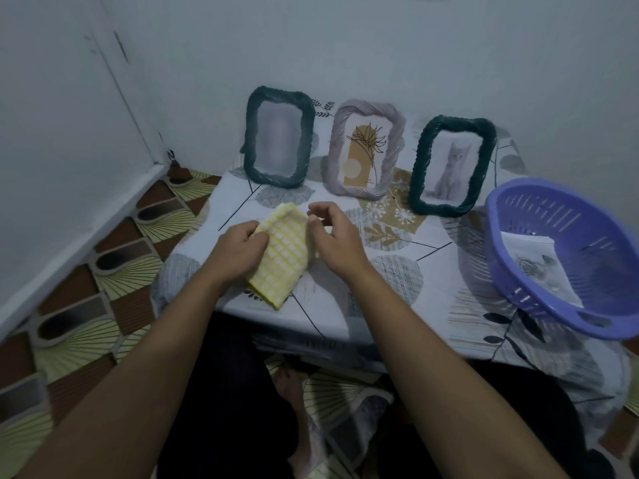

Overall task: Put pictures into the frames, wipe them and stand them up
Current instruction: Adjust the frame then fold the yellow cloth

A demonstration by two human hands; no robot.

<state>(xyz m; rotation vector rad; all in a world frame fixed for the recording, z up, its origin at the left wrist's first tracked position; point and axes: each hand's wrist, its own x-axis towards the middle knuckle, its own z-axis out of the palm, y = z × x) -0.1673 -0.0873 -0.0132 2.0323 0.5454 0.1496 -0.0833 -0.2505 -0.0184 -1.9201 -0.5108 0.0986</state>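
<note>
Head view: sits at low table [432, 281] draped in a covering printed with leaves and circles. Grips yellow checked cloth [281, 257] with left hand [242, 242], fingers curled round its left edge. Cloth folded, lying on table near the front edge, between the two hands. Holds right hand [333, 236] at the cloth's upper right corner, fingers curled, thumb tip against the edge; cannot tell whether pinching the cloth or only touching it.

Behind the cloth, in a row against the wall [380, 46]: three frames, all standing upright, apart from one another.
- Left: dark green frame [251, 143], rope-textured rim; content pale and blurred, unreadable.
- Middle: lilac frame [337, 150], holds print of a line-drawn plant over ochre shapes.
- Right: second dark green frame [420, 167], holds picture of a seated grey cat.

Cloth and both hands in front of the frames, apart from them.

On right side of table, near the cat frame: purple slotted basket [553, 305]. Inside it, loose sheet [532, 261] with grey rose print, lying against the basket wall.

Left of table: patterned floor mat [114, 264].
</note>
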